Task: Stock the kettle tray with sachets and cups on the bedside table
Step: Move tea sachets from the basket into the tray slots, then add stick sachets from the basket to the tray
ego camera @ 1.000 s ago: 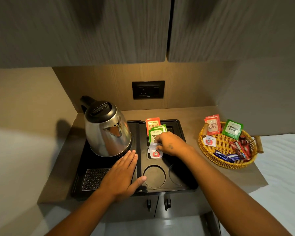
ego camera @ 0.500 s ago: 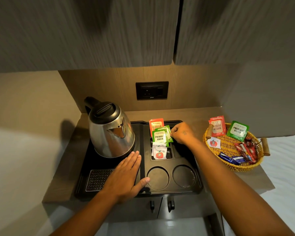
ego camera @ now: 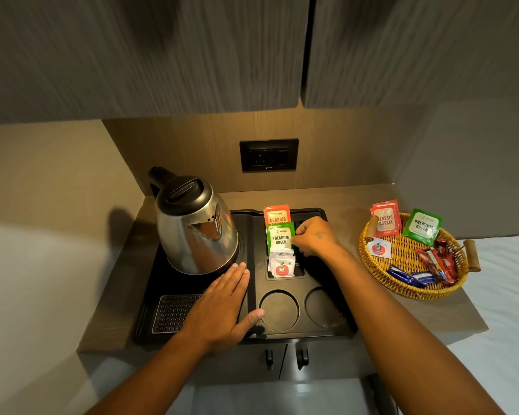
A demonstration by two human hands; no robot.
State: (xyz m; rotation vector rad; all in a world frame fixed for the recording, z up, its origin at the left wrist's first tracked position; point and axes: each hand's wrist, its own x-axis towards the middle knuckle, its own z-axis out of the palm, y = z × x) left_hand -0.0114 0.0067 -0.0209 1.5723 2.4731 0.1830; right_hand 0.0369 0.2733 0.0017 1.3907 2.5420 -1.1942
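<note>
Tray [ego camera: 285,335]: sitting on the bedside table [ego camera: 450,313], partly stocked, with the kettle [ego camera: 197,227] standing on its left half.
Sachets in tray: 1 red sachet [ego camera: 277,214] is standing at the back, a green sachet [ego camera: 280,238] in front of it, white sachets [ego camera: 281,265] leaning nearest, all in the left slot column.
Right hand [ego camera: 313,237]: curling closed beside the green sachet, fingertips touching its edge; whether it is pinching anything I cannot tell.
Left hand [ego camera: 222,310]: lying flat and open, pressing on the tray.
Basket [ego camera: 381,278]: still holding red, green, white, blue and dark sachets, so supply is waiting.
Cup wells [ego camera: 279,310]: both are sitting empty; no cups are showing anywhere.
Progress: judging roughly halfway, sachets going in, cups left.
</note>
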